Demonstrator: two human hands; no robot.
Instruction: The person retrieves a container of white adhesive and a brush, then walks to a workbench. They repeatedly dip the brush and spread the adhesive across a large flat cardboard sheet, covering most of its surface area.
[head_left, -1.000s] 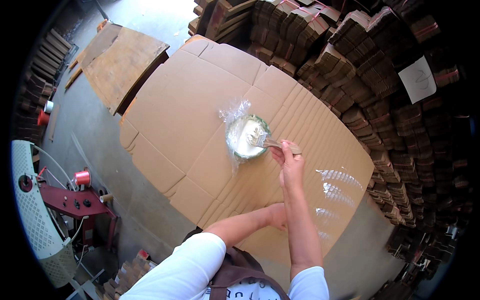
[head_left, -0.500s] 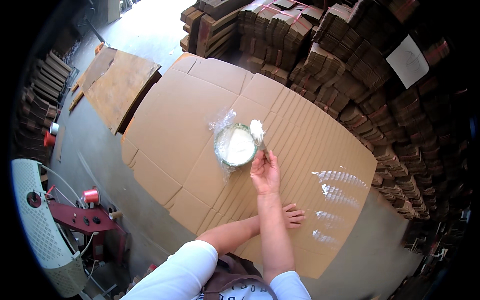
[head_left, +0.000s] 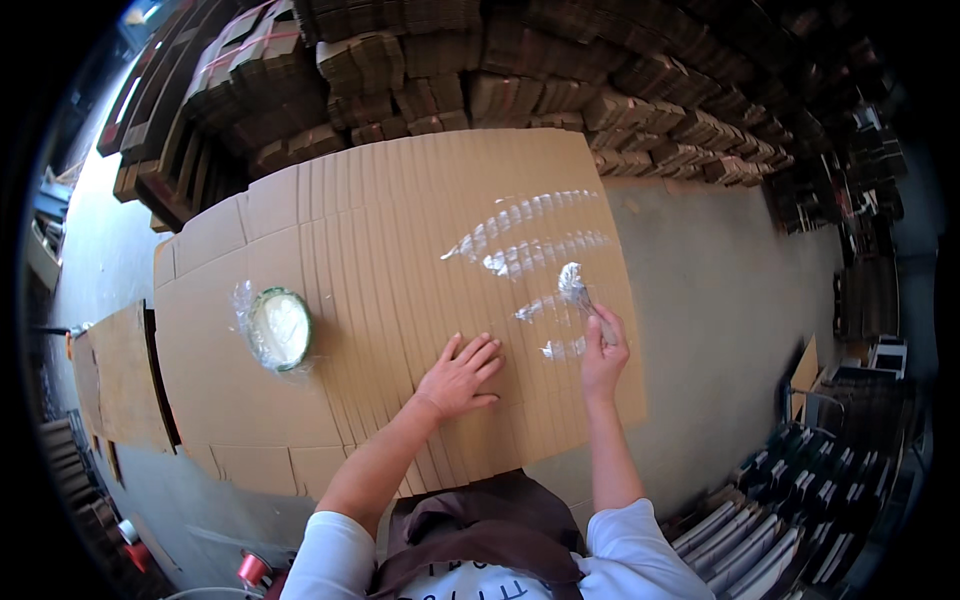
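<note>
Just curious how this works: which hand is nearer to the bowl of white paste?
Left. The left hand is spread on the cardboard, to the right of the bowl; the right hand, holding a brush, is farther off to the right.

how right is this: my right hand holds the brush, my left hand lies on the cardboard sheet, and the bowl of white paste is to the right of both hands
Only the bowl's side is wrong: in the head view, the bowl of white paste is to the left of both hands. Your right hand does hold the brush, and your left hand lies on the cardboard sheet.
</note>
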